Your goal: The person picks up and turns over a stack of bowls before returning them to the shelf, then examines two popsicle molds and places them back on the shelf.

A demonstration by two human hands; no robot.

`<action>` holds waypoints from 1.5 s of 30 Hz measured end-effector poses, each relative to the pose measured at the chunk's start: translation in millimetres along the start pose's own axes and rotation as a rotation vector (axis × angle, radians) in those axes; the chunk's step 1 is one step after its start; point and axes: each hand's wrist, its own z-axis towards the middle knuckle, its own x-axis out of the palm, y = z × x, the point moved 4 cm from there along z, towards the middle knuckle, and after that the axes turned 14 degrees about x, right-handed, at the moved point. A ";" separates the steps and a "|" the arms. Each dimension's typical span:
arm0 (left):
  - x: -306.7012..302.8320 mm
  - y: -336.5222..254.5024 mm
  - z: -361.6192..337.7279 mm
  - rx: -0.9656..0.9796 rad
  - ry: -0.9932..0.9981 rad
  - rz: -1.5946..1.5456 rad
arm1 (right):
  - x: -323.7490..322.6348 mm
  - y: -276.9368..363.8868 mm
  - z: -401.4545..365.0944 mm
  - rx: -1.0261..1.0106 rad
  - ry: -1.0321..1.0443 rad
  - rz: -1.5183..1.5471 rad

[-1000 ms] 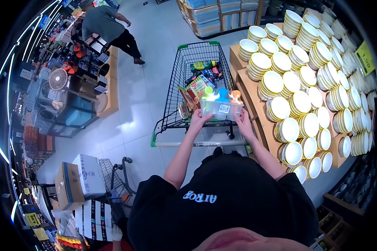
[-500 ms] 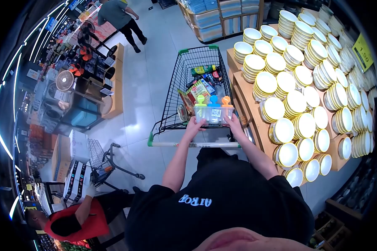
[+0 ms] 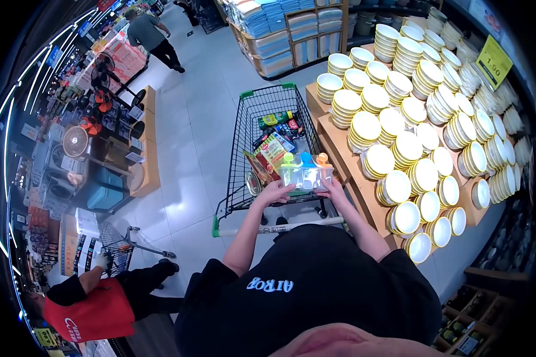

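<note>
A clear plastic popsicle mold (image 3: 307,177) with green, blue and orange tops is held between my two hands, over the near end of the shopping cart (image 3: 239,134). My left hand (image 3: 276,193) grips its left end, thumb against the front. On its right end, my right hand (image 3: 333,190) is closed in the same way. Beyond the mold, a green bottle (image 3: 275,119), a green-and-yellow food packet (image 3: 272,149) and other packaged goods lie in the cart. The cart handle (image 3: 274,228) is below my wrists, with neither hand on it.
Stacks of white bowls (image 3: 396,186) with yellow rims cover a stepped wooden stand (image 3: 345,160) close on the right. Folded towels (image 3: 272,44) fill a rack ahead. At left are fans (image 3: 75,141), a person in a red vest (image 3: 92,309) and another cart (image 3: 116,247).
The mold has tipped in my hands and sits slightly lower in view. My view has shifted a little. The red-vested person has turned, and the person ahead has walked farther off.
</note>
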 end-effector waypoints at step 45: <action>-36.1 117.4 53.7 -0.091 -0.078 -0.413 | 32.5 -20.7 45.4 0.002 -0.530 -1.280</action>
